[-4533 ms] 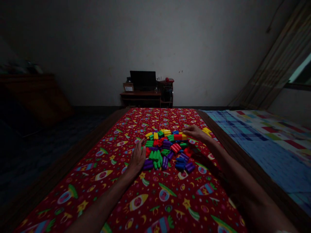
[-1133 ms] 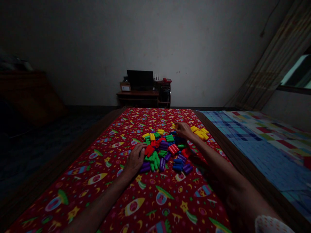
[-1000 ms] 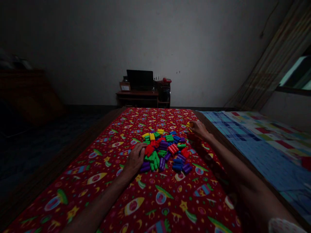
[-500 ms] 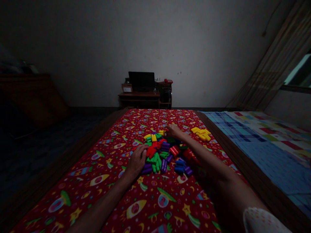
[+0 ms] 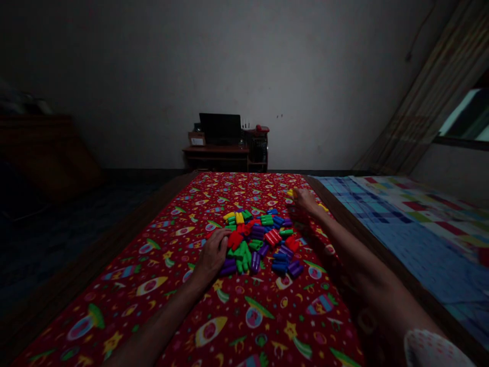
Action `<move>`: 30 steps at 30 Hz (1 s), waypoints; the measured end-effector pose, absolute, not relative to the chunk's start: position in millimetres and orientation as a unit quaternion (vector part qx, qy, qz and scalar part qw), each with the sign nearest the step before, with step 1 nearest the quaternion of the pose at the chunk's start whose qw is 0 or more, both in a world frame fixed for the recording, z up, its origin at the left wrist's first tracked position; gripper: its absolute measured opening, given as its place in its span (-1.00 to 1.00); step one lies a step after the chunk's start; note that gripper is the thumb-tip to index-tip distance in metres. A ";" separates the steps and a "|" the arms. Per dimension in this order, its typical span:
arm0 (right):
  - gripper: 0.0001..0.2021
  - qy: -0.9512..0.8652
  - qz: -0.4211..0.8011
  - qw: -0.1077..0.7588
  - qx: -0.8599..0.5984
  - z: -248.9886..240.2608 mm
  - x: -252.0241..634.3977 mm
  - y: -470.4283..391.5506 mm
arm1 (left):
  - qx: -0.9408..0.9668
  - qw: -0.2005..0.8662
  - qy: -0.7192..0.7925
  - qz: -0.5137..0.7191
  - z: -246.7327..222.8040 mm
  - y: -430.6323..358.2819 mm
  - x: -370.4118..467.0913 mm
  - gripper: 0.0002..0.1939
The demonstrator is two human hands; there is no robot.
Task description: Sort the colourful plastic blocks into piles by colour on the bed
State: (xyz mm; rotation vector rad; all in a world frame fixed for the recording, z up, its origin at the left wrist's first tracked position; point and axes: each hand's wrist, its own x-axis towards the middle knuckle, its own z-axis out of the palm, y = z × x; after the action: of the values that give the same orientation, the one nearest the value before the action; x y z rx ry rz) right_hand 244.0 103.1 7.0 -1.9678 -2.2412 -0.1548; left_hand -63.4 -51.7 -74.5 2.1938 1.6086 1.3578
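Note:
A loose pile of plastic toy building blocks in red, green, purple, blue and yellow lies on a red patterned cloth (image 5: 210,331). At the pile's left edge rests my left hand (image 5: 213,251), its fingers loosely bent against a red block (image 5: 235,239) without gripping it. Beyond the pile to the right, my right hand (image 5: 304,199) pinches a yellow block (image 5: 291,193) just above the cloth. Two more yellow blocks (image 5: 239,218) sit at the back of the pile. My right hand and forearm hide most of the separate yellow group (image 5: 323,207).
The cloth covers a long table with brown edges (image 5: 340,219). Along its right side is a bed surface with blue checked and patchwork covers (image 5: 397,229). A small desk (image 5: 217,150) with a black monitor (image 5: 220,128) stands by the far wall.
My right hand has moved right from the back of the pile, carrying the yellow block towards the separate yellow group. My left hand has stayed beside the pile. The view has shifted slightly.

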 end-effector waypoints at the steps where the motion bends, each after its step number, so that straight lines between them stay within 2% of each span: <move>1: -0.66 -0.730 -0.054 0.072 -0.678 8.3 257.8 105.7 | 0.721 0.048 0.527 0.446 -74.4 -51.5 -63.4 -0.70; 7: -0.64 -0.650 -0.014 0.033 -0.759 -0.5 303.2 117.8 | 0.725 0.045 0.528 0.440 -75.5 -50.4 -64.8 -0.72; 13: -0.62 -0.664 -0.033 0.065 -0.744 4.2 290.4 111.8 | 0.721 0.056 0.531 0.442 -75.4 -50.2 -63.7 -0.71; 18: -0.65 -0.801 -0.056 0.147 -0.578 22.3 219.9 95.7 | 0.720 0.064 0.530 0.444 -73.1 -51.7 -62.4 -0.72; 22: -0.78 -0.917 0.030 0.125 -0.377 17.0 135.2 80.5 | 0.720 0.060 0.529 0.446 -72.3 -53.6 -62.1 -0.73; 26: -0.72 -0.937 0.038 0.032 -0.346 1.3 80.3 72.6 | 0.720 0.054 0.533 0.441 -72.9 -53.9 -61.7 -0.72; 28: -0.70 -0.938 0.039 0.044 -0.341 -1.5 74.9 72.0 | 0.720 0.056 0.534 0.441 -73.6 -53.4 -61.5 -0.71; 30: -0.70 -0.933 0.047 0.102 -0.343 0.6 83.4 73.6 | 0.719 0.060 0.533 0.442 -74.1 -53.2 -61.3 -0.72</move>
State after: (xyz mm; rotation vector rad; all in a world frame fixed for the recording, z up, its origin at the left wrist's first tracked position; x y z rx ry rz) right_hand 83.4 73.6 0.6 -1.0126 -2.7533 0.1382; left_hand -61.3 -53.2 -74.1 2.1764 1.6128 1.3371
